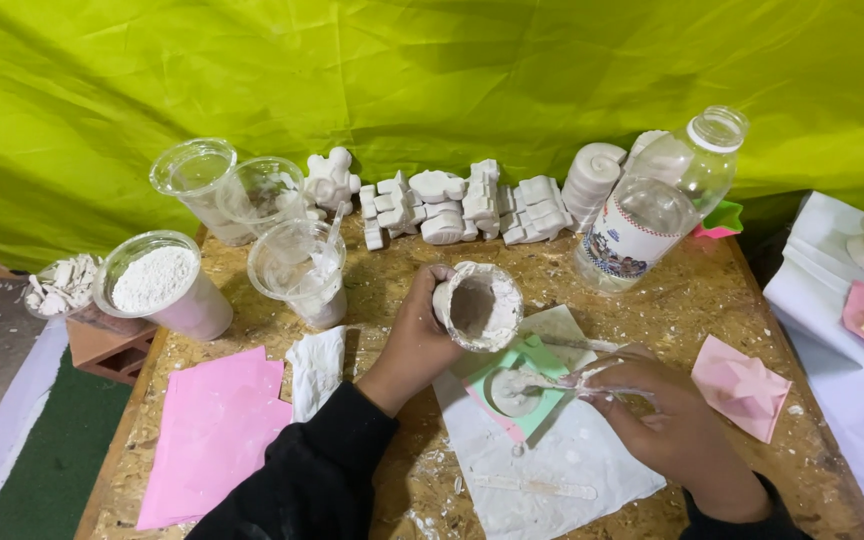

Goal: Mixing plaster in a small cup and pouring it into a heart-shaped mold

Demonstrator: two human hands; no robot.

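Lime-green tarp backdrop; chipboard table (712,290) dusted w/ white powder.

- Left hand (414,335), closed round a plaster-caked cup (479,305), tipped so the mouth faces the camera, held just above the mould's 11 o'clock edge.
- Right hand (667,420), fingers pinched on a thin spoon or stick (562,380) (can't tell which), tip in the wet white mix.
- Green mould (524,392) sits mid-table on white paper (562,470), cavity part filled.
- 10 o'clock: cup of white powder (160,283), cup w/ stirrer (302,270), two empty clear cups (227,190). 12 o'clock: row of white cast figures (472,205). 2 o'clock: clear bottle (657,205). 3 o'clock: pink star mould (744,385). 8 o'clock: pink sheet (214,430), crumpled tissue (317,368).

Judgement, filling well: keep cup low & close, scrape small amounts, push mix into corners, keep mould flat so nothing spills onto paper.
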